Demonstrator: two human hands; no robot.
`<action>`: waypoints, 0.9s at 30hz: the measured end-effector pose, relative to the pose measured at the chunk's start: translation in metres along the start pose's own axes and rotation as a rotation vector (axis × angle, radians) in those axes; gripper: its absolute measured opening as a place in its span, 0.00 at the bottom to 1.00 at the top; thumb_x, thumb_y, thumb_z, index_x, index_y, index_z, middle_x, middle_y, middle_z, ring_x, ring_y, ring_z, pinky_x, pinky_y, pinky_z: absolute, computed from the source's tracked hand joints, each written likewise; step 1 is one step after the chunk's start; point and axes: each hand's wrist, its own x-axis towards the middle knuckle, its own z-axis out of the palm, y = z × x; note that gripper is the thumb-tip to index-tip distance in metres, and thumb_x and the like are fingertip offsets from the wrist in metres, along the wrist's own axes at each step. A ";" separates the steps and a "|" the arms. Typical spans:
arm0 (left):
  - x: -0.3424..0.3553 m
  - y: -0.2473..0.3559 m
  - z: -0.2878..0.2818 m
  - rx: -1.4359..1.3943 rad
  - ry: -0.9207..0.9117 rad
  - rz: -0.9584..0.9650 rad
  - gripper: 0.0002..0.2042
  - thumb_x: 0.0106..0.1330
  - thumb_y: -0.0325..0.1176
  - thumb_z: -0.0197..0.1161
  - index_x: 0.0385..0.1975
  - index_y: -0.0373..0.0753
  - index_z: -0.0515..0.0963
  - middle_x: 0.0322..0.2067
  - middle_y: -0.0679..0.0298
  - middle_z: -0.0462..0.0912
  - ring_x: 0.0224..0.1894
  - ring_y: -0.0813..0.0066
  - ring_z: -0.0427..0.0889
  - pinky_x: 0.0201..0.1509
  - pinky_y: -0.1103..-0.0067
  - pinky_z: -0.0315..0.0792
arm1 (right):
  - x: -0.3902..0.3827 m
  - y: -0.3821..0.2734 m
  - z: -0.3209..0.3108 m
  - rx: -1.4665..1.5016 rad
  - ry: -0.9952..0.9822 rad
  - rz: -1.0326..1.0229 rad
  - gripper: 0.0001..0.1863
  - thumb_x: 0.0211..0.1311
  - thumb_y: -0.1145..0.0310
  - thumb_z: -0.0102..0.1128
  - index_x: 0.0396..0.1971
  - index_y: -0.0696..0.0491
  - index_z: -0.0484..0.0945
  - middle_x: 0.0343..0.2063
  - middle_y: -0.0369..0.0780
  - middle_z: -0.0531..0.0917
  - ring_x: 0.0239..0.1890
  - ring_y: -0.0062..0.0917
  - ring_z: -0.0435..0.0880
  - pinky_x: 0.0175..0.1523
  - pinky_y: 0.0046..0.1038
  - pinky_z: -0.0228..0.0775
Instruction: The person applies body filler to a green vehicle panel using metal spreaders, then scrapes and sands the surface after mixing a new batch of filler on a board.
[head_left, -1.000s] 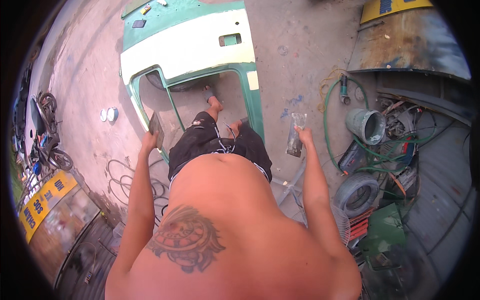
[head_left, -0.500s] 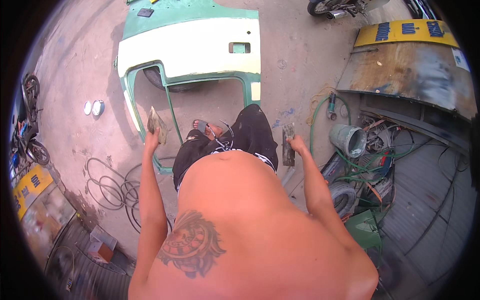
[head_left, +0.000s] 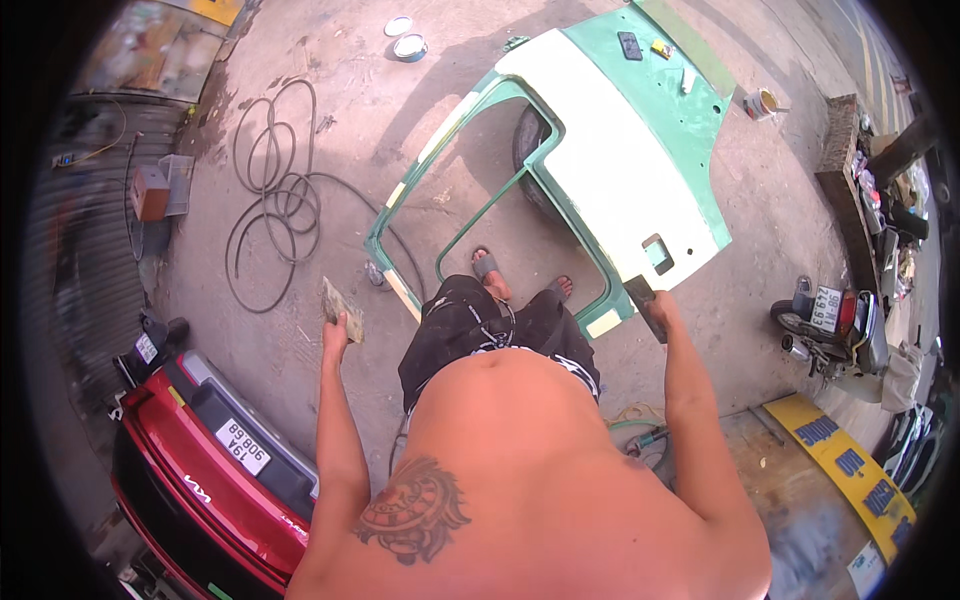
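My left hand [head_left: 338, 330] grips a flat, stained putty board [head_left: 345, 306] with a pointed corner, held out over the ground. In my right hand [head_left: 664, 308] is a dark, flat rectangular putty spreader [head_left: 645, 310], gripped at one long edge. It overlaps the near right corner of a green vehicle body panel [head_left: 690, 130] in view; contact cannot be made out. A broad cream-coloured coat [head_left: 600, 150] covers the panel's middle, and a large window opening lies on my side of it. My sandalled feet stand by that opening.
A tyre [head_left: 528, 150] sits beneath the panel, and a phone [head_left: 630, 45] lies on top. Coiled black hose [head_left: 311, 130] spreads at left, below an open can [head_left: 409, 46]. A red car [head_left: 225, 480] stands near left, a motorbike [head_left: 840, 325] at right. Another can [head_left: 762, 104] is beyond the panel.
My view has turned to the right, so the panel now appears slanted and further right. The spreader in my right hand has come to the panel's near corner. Both hands keep their hold.
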 end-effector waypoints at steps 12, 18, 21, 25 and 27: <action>-0.073 -0.205 0.057 -0.338 -0.148 -0.490 0.25 0.71 0.40 0.55 0.56 0.22 0.66 0.49 0.45 0.77 0.47 0.49 0.82 0.41 0.51 0.81 | 0.070 -0.431 -0.145 0.515 0.090 -0.487 0.19 0.62 0.63 0.66 0.47 0.61 0.78 0.38 0.44 0.85 0.40 0.27 0.84 0.46 0.31 0.75; -0.002 -0.091 -0.009 -0.357 -0.050 -0.290 0.26 0.72 0.42 0.55 0.59 0.26 0.64 0.50 0.47 0.77 0.47 0.52 0.82 0.44 0.56 0.83 | -0.028 -0.615 -0.095 0.830 -0.364 -0.724 0.22 0.59 0.60 0.69 0.45 0.62 0.79 0.34 0.42 0.85 0.37 0.25 0.82 0.46 0.29 0.74; 0.031 -0.033 -0.039 -0.401 -0.009 -0.204 0.25 0.73 0.44 0.54 0.60 0.29 0.65 0.53 0.48 0.75 0.51 0.53 0.79 0.46 0.56 0.82 | -0.015 -0.651 -0.084 0.693 -0.426 -0.729 0.21 0.57 0.60 0.71 0.43 0.61 0.81 0.33 0.42 0.85 0.39 0.26 0.82 0.48 0.30 0.73; 0.104 -0.011 -0.065 -0.478 0.003 -0.171 0.26 0.72 0.46 0.54 0.62 0.34 0.63 0.55 0.48 0.73 0.54 0.51 0.77 0.46 0.54 0.81 | 0.073 -0.653 -0.070 0.636 -0.258 -0.670 0.21 0.53 0.60 0.71 0.44 0.57 0.82 0.37 0.44 0.86 0.42 0.33 0.84 0.50 0.34 0.73; 0.125 0.010 -0.067 -0.348 -0.107 -0.227 0.26 0.72 0.46 0.53 0.62 0.35 0.63 0.55 0.49 0.73 0.54 0.50 0.77 0.46 0.54 0.80 | 0.149 -0.613 -0.074 0.430 -0.017 -0.648 0.24 0.53 0.55 0.69 0.46 0.57 0.81 0.39 0.51 0.85 0.45 0.42 0.83 0.52 0.39 0.72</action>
